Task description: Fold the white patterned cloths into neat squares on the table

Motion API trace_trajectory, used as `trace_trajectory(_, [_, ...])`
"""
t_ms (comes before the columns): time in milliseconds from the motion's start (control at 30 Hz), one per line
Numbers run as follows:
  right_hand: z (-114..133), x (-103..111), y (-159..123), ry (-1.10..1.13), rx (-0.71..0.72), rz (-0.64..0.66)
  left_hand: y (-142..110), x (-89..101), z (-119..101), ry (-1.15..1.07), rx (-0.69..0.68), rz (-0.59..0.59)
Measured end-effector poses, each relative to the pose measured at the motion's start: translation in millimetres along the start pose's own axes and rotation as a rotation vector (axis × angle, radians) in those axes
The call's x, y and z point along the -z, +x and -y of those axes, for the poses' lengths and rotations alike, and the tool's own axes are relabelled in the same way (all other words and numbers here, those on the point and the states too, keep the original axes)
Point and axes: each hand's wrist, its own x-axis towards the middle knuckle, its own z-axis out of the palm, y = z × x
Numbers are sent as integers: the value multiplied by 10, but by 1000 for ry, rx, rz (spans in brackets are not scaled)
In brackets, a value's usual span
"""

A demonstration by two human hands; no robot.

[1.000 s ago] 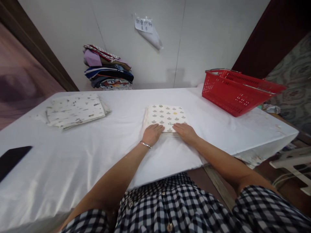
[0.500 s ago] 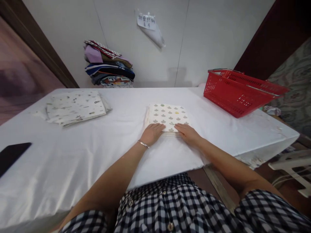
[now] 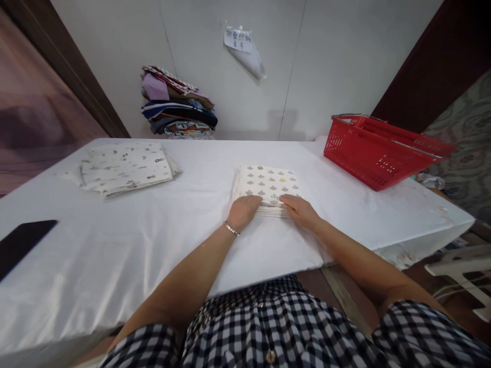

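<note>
A folded white cloth (image 3: 270, 183) with grey leaf-like prints, one yellow and one green, lies in layers on the white-covered table. At its near left corner, my left hand (image 3: 245, 210), with a silver bracelet on the wrist, grips the front edge. My right hand (image 3: 301, 210) pinches the same edge further right. Between them the upper layer is raised a little above the layers beneath. Both thumbs are mostly hidden. Another folded white cloth (image 3: 128, 167) with scattered small prints rests at the table's left, apart from my hands.
A red plastic basket (image 3: 378, 156) stands at the back right of the table (image 3: 184, 240). Behind the far edge, on the left, is a stack of folded fabrics (image 3: 178, 110). A dark flat object (image 3: 25, 243) lies at the left. A paper note (image 3: 238, 40) hangs on the wall.
My fingers have drawn in at the cloth's near edge, and the upper layer there now lifts slightly. The whole view has shifted a little; the other things stay in place.
</note>
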Motion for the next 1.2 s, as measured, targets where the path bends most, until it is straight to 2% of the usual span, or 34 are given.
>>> trace_trajectory(167, [-2,-34,-42,-60,54,16,-28,30,-3,-28,-53,-23])
trace_trajectory(300, [1,-4,-14,-65,64,34,-23,59,10,-61,-34,-21])
trace_trajectory(500, [12,-31,-5,-119,100,-20,-11,39,39,0,-30,-4])
trace_trajectory(700, [10,-31,-56,-148,147,72,-65,43,49,-18,-72,72])
trace_trajectory(867, [143,13,57,-186,130,82,-88,90,48,-24,-76,76])
trace_trajectory(1000, [244,-65,182,-188,168,146,-103,151,87,-85,-78,72])
trace_trajectory(1200, [248,-136,205,-149,111,199,-122,170,198,-156,-56,78])
